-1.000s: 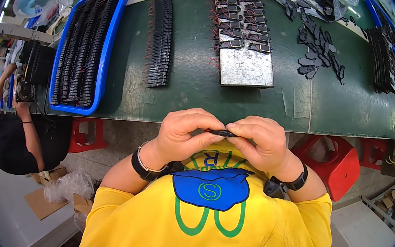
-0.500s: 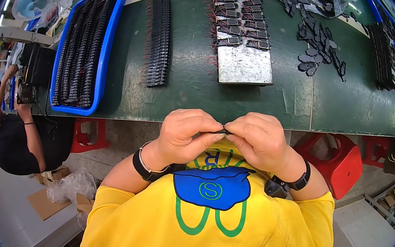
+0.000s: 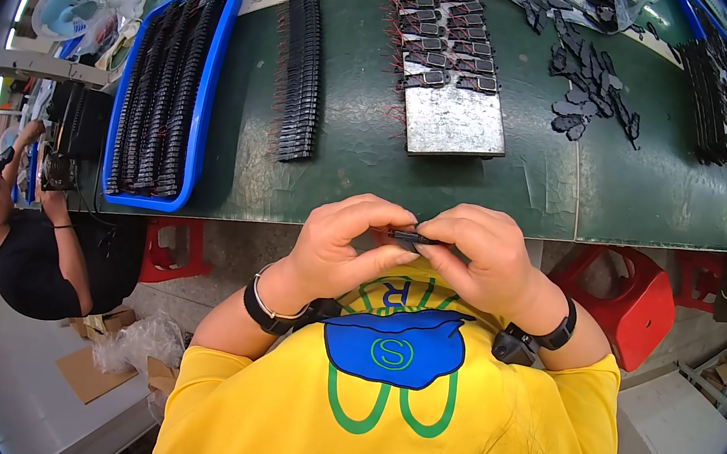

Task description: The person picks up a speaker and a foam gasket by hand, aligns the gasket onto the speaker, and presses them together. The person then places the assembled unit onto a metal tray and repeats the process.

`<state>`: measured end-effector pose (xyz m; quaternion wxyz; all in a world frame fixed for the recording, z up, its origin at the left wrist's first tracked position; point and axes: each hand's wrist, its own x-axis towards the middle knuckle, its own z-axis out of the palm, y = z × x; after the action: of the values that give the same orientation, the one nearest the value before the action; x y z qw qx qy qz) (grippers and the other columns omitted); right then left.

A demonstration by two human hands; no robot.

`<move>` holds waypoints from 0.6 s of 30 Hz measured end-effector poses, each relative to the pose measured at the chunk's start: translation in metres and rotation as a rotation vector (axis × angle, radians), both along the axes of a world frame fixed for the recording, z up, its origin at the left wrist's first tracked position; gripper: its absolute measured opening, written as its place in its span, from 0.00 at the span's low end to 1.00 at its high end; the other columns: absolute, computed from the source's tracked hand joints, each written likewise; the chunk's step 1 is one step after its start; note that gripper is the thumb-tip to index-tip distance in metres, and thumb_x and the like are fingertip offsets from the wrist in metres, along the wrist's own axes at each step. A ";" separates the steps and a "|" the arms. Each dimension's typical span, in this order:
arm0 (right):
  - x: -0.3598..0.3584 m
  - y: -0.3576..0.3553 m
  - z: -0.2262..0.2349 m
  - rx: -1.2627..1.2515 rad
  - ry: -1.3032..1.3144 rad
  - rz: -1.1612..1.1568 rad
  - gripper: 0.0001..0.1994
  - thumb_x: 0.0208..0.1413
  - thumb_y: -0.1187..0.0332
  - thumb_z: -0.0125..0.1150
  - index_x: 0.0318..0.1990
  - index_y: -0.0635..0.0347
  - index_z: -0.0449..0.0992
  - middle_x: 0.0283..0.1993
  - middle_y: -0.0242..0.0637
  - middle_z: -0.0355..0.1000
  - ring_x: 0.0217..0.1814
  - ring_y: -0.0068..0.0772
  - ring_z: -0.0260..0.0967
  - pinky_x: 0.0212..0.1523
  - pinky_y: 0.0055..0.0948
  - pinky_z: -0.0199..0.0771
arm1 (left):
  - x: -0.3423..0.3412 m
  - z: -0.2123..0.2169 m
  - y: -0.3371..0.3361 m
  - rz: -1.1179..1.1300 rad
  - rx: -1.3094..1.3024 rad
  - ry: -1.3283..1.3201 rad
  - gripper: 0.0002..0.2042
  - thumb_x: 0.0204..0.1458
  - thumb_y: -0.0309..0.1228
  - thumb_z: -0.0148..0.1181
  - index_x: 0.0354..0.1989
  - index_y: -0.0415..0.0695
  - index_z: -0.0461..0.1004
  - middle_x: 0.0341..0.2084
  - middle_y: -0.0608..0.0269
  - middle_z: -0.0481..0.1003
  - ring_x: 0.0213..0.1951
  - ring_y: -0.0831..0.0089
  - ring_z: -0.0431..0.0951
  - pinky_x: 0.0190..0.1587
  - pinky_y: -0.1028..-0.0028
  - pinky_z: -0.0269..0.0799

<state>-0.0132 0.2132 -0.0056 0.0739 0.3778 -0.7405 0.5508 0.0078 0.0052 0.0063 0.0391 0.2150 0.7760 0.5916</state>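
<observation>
My left hand (image 3: 345, 241) and my right hand (image 3: 485, 256) meet in front of my chest, just short of the table edge. Between their fingertips is a small, thin black plastic part (image 3: 405, 236). The right thumb and forefinger pinch one end, while the left thumb and forefinger close around the other. Fingers cover much of the part. Beyond them on the table is a metal block (image 3: 454, 122), bearing two columns of small black parts with silvery rectangular faces (image 3: 477, 66) and red wires.
Left of the block runs a long row of black parts (image 3: 304, 84), then a blue tray (image 3: 198, 130) packed with more rows. Loose black pieces (image 3: 585, 82) and a dark stack (image 3: 709, 111) lie rightward. Red stools (image 3: 635, 306) stand below the table edge. A co-worker (image 3: 34, 250) sits at left.
The left thumb and forefinger have parted somewhat, showing more of the black part between my hands. The surroundings sit slightly farther right in the picture.
</observation>
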 end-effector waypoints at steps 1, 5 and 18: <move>0.000 -0.001 0.000 0.005 0.039 -0.011 0.11 0.40 0.80 0.66 0.34 0.65 0.74 0.29 0.41 0.74 0.26 0.41 0.72 0.26 0.31 0.71 | 0.000 0.000 -0.001 -0.008 -0.028 0.034 0.12 0.43 0.20 0.68 0.37 0.35 0.76 0.32 0.55 0.77 0.32 0.72 0.78 0.34 0.78 0.73; 0.002 -0.002 -0.002 0.018 0.086 -0.029 0.12 0.39 0.80 0.66 0.34 0.65 0.74 0.29 0.41 0.74 0.27 0.41 0.72 0.26 0.32 0.71 | 0.000 -0.004 -0.001 -0.001 -0.045 0.120 0.11 0.42 0.21 0.68 0.35 0.37 0.76 0.29 0.58 0.77 0.29 0.72 0.77 0.32 0.77 0.73; -0.001 0.000 -0.001 0.046 0.119 -0.031 0.13 0.37 0.80 0.67 0.35 0.66 0.74 0.29 0.42 0.74 0.27 0.43 0.72 0.27 0.32 0.72 | -0.005 0.000 0.001 -0.001 -0.177 0.335 0.10 0.38 0.19 0.68 0.31 0.38 0.78 0.29 0.57 0.78 0.29 0.66 0.78 0.31 0.74 0.73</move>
<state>-0.0142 0.2128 -0.0069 0.1175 0.4000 -0.7530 0.5091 0.0026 0.0060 0.0062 -0.0718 0.3066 0.8206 0.4769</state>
